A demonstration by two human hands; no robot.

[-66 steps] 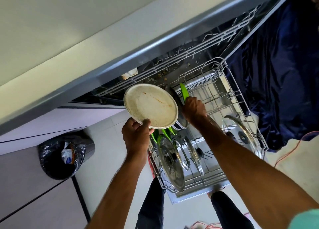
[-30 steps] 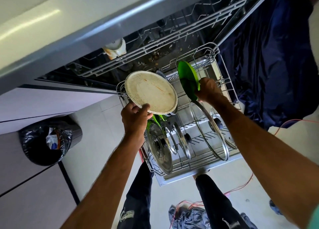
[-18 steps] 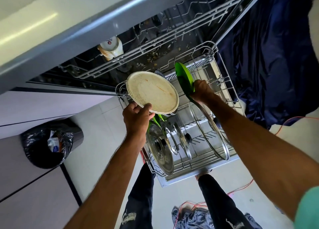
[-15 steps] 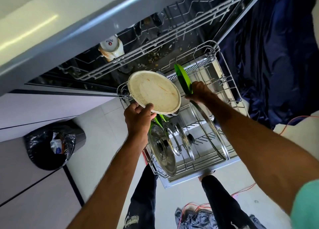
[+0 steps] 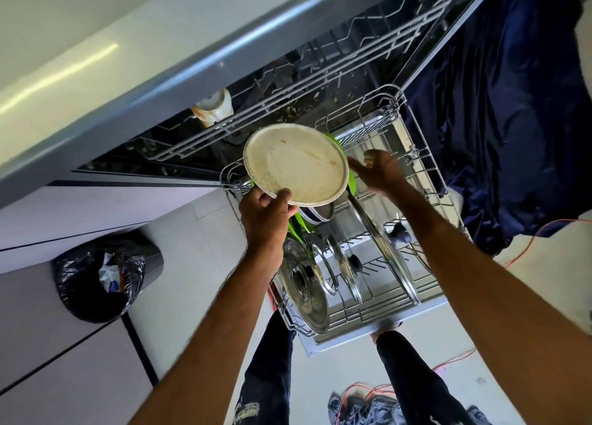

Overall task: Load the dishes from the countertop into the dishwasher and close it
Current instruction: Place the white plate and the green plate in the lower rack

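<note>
My left hand (image 5: 266, 214) grips the near rim of a dirty cream plate (image 5: 296, 165) and holds it tilted above the back left of the pulled-out lower rack (image 5: 427, 155). My right hand (image 5: 379, 171) hovers just right of that plate with its fingers spread and nothing in it. A green plate (image 5: 351, 181) stands in the rack behind the cream plate, mostly hidden by it. Under the cream plate sits a steel pot (image 5: 318, 214) beside more green dishes (image 5: 296, 229). Several glass lids (image 5: 304, 293) stand in the rack's front rows, and a large lid (image 5: 384, 248) leans further right.
The upper rack (image 5: 288, 91) is inside the dishwasher with a stained mug (image 5: 213, 107) in it. The grey countertop edge (image 5: 160, 81) runs above. A black-bagged bin (image 5: 105, 277) stands on the floor at left, dark blue cloth (image 5: 496, 104) hangs at right, and orange cable (image 5: 538, 238) lies on the floor.
My right hand has set the green plate down into the rack behind the cream plate and let go of it. The cream plate has moved right and further over the rack.
</note>
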